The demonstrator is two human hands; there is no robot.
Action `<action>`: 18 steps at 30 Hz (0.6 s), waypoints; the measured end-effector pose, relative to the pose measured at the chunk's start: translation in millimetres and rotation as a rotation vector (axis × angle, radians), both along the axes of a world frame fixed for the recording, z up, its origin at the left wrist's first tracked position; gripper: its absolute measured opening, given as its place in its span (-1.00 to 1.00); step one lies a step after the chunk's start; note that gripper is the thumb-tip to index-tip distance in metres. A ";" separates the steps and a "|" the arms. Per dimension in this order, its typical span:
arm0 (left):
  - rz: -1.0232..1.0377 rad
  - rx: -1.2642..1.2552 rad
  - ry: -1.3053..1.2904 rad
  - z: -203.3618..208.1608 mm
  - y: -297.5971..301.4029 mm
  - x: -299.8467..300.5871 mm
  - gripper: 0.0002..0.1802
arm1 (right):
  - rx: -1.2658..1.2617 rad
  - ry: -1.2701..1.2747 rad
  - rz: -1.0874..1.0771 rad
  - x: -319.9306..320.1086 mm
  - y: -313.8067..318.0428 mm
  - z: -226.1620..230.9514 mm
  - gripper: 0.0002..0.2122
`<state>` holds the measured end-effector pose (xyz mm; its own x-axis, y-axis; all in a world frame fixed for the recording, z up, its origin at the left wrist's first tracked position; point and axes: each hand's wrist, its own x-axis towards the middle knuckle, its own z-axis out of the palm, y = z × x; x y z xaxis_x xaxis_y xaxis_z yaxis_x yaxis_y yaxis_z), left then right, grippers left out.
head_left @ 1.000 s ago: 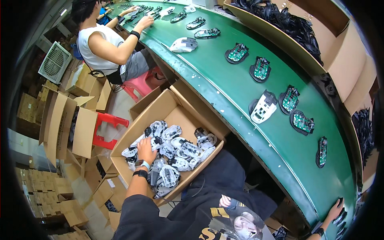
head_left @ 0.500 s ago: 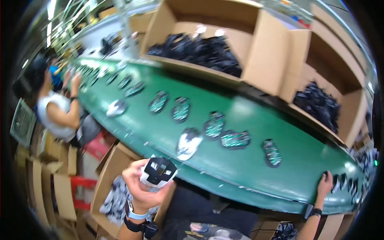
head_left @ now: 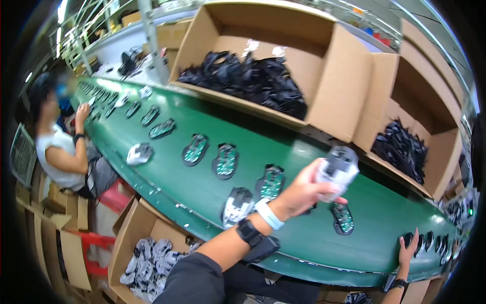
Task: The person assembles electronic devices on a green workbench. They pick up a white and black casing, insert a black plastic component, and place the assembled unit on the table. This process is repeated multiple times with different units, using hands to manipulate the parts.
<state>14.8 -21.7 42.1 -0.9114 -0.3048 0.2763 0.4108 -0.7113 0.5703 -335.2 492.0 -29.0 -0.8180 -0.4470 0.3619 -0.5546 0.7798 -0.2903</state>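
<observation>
My left hand (head_left: 306,187) reaches out over the green belt (head_left: 304,238), its fingers wrapped round a white and grey computer mouse shell (head_left: 338,175) held above the surface. Just below it on the belt lies a mouse base with a green circuit board (head_left: 344,219). Far to the right, my right hand (head_left: 406,252) rests beside a row of dark mouse-shaped pieces (head_left: 430,241). Its fingers are stretched out, against the nearest dark piece (head_left: 408,239). Under my left forearm sits another white and grey shell (head_left: 237,206), partly covered.
More circuit-board bases (head_left: 225,161) and a shell (head_left: 139,154) dot the belt. Behind it stand two cartons (head_left: 344,76) with black parts. A carton of grey-white shells (head_left: 126,238) is at the lower left. Further left, a person (head_left: 66,152) works at the belt.
My left hand has swung right and up across the belt with the mouse shell. My right hand has shifted slightly down and left, its fingers now straighter.
</observation>
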 end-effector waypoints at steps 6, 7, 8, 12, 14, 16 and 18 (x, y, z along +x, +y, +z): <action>0.106 -0.403 0.109 19.1 77.8 59.1 -0.38 | 0.141 -0.123 0.029 -49.3 103.4 5.6 -0.19; 0.162 -0.460 0.138 9.3 87.3 82.1 -0.41 | 0.176 -0.046 0.052 -46.7 94.0 1.8 -0.26; 0.220 -0.459 0.104 1.9 98.2 107.0 -0.45 | 0.375 -0.102 0.057 -32.0 59.4 3.5 -0.15; -0.080 -0.070 0.047 -57.9 128.4 194.8 -0.40 | 0.270 -0.426 0.042 -17.8 47.5 36.2 -0.05; -0.008 -0.113 -0.054 -76.8 131.3 250.6 -0.40 | 0.329 -0.370 -0.038 -11.7 39.3 40.3 -0.07; 0.129 -0.172 -0.078 -95.6 136.3 305.5 -0.48 | 0.556 -0.153 -0.143 -7.5 31.1 35.6 -0.07; 0.129 -0.113 -0.214 -117.3 147.7 360.8 -0.29 | 0.612 -0.116 -0.157 -0.5 13.4 48.6 -0.05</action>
<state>375.7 125.9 -75.2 -0.9085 -0.4000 0.1206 0.3553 -0.5881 0.7265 -335.7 505.4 19.5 -0.9090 -0.4165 -0.0153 -0.4121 0.8928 0.1818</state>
